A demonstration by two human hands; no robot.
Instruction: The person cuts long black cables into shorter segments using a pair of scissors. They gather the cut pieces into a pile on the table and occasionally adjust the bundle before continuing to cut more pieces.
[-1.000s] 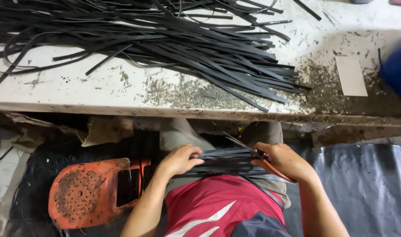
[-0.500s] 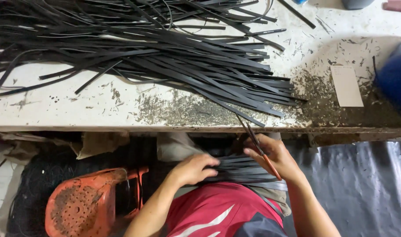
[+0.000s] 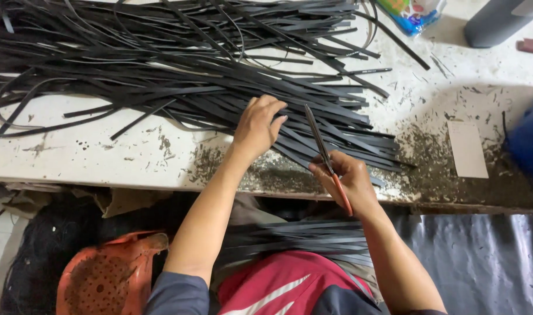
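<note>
My left hand [image 3: 260, 125] rests on the black strips [image 3: 179, 64], nearer than my right.
Strips spread leftward across the tabletop [image 3: 91, 157], running left-right; right hand [image 3: 345, 181] grips the orange-handled scissors [image 3: 326, 156]; left fingers lie loosely curled.

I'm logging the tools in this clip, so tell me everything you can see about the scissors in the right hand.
The scissors are long and slim, with dark metal blades and an orange-red handle. The right hand grips the handle, which mostly hides it. The blades look closed, or nearly so, and point up and away over the table's near edge, their tips above the black strips. Whether the tips touch the strips cannot be told. The left hand rests on the strips beside them.
</note>
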